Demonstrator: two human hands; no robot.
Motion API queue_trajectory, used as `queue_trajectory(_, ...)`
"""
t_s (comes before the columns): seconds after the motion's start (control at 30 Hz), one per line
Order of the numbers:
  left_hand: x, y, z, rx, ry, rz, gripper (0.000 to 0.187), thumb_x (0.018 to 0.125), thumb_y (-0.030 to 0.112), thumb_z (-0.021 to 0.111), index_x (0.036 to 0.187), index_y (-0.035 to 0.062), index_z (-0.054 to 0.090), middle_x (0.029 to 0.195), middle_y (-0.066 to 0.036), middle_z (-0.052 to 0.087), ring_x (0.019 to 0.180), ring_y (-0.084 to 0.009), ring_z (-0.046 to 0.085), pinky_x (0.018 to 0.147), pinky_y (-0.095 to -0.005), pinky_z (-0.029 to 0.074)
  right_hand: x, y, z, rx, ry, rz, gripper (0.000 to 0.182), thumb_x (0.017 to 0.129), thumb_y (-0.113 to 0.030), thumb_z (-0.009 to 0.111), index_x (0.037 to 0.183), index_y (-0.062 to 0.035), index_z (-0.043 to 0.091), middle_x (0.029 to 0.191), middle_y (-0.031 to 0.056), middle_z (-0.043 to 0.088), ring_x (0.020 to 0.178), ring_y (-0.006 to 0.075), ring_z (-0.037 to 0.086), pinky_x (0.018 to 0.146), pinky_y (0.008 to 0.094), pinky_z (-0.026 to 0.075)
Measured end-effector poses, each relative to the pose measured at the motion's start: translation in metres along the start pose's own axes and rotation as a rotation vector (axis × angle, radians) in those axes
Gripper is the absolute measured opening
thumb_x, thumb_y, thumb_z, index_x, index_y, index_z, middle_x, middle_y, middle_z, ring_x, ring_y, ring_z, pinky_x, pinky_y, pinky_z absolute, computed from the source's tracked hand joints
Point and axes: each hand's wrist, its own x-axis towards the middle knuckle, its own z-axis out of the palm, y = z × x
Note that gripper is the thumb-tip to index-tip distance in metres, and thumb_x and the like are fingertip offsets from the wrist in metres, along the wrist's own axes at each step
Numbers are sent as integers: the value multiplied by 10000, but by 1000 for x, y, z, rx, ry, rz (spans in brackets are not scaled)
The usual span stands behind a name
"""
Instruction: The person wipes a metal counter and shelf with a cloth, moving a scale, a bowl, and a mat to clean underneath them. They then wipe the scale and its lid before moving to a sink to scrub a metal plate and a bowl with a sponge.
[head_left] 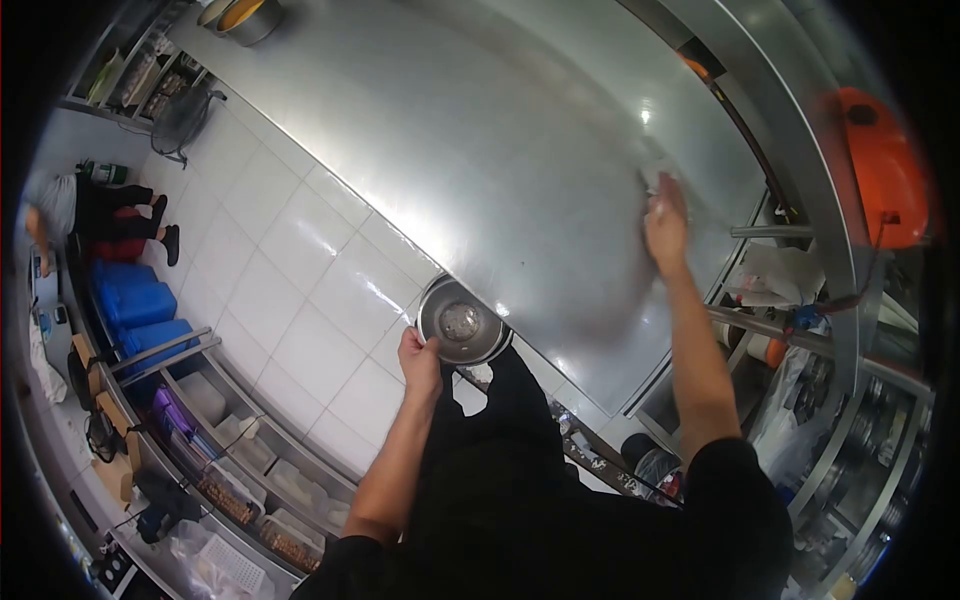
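Note:
My left hand (421, 362) is closed on the rim of a round metal bowl (482, 343). The bowl is held beside the near edge of the steel table (450, 150), and small pale bits or a little liquid show at its bottom. Out over the table, toward its right side, my right hand (667, 228) presses down with the fingers curled on a pale cloth (654, 174). That cloth is blurred and partly hidden by the fingers. A faint damp sheen shows on the steel near this hand.
Metal pots (248, 20) stand at the table's far left corner. An orange-red container (884, 170) is at the right, by shelves with bags. Blue bins (150, 305) and a counter with food tubs (245, 445) line the left. Another person (95, 205) is at the far left.

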Motion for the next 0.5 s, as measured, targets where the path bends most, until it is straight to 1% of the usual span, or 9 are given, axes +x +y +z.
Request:
queue_trajectory(0.03, -3, 2, 0, -1, -2, -7, 253, 801, -94, 576, 802, 122, 447, 722, 40, 456, 610, -51, 388, 543, -229, 323, -16, -43, -5, 121, -123, 129, 444, 987, -89, 507, 1427, -53, 552, 1421, 212, 582, 1390, 401, 477, 1169, 482, 364)
queue_trajectory(0.13, -11, 9, 6, 1, -18, -14, 255, 807, -97, 577, 801, 120, 444, 722, 40, 458, 607, -50, 387, 538, -230, 322, -65, -167, -14, 323, -215, 151, 441, 939, -26, 528, 1369, -62, 615, 1387, 161, 618, 1333, 364, 527, 1165, 464, 369)
queue_trajectory(0.17, -13, 10, 6, -3, -25, -8, 255, 809, -97, 576, 801, 120, 443, 723, 39, 460, 606, -50, 389, 536, -231, 322, -95, -193, 3, 348, -239, 67, 415, 926, -11, 539, 1319, -75, 654, 1374, 146, 628, 1312, 342, 543, 1150, 458, 389)
queue_trajectory(0.2, -15, 9, 7, 15, -27, -6, 255, 811, -99, 574, 802, 119, 443, 724, 38, 463, 606, -50, 392, 536, -231, 323, -101, -236, -10, 455, -313, 24, 429, 873, 16, 568, 1276, -85, 674, 1336, 127, 643, 1269, 340, 558, 1115, 455, 421)
queue_trajectory(0.23, -15, 7, 6, 36, -30, 1, 255, 812, -101, 572, 803, 119, 443, 725, 36, 466, 607, -50, 395, 535, -231, 324, -114, -263, -8, 507, -300, -95, 405, 851, -12, 591, 1240, -85, 676, 1254, 141, 653, 1172, 357, 584, 1066, 462, 448)
queue_trajectory(0.27, -15, 6, 3, 57, -33, 8, 256, 814, -103, 569, 804, 119, 443, 727, 35, 470, 607, -50, 399, 535, -231, 325, -121, -287, -9, 589, -339, -123, 430, 820, 8, 601, 1234, -80, 675, 1243, 136, 649, 1165, 362, 583, 1044, 458, 460)
queue_trajectory(0.3, -19, 3, 3, 62, -31, 18, 255, 817, -103, 570, 805, 118, 444, 727, 34, 472, 610, -51, 403, 536, -232, 328, -126, -300, -14, 669, -378, -150, 456, 788, 29, 612, 1228, -75, 675, 1232, 130, 645, 1157, 368, 582, 1023, 454, 473)
queue_trajectory(0.4, -22, 2, 2, 66, -40, 49, 256, 821, -102, 573, 810, 120, 446, 719, 33, 479, 593, -53, 414, 516, -236, 330, -129, -310, -35, 854, -436, -30, 430, 779, 58, 590, 1185, -55, 673, 1204, 135, 631, 1143, 360, 583, 990, 434, 502)
queue_trajectory(0.5, -26, -4, -1, 64, -70, 45, 259, 818, -94, 583, 817, 129, 451, 702, 34, 483, 551, -53, 418, 471, -240, 320, -133, -273, -63, 865, -202, 119, 334, 882, 37, 582, 1198, -45, 650, 1136, 143, 632, 1078, 323, 619, 920, 410, 521)
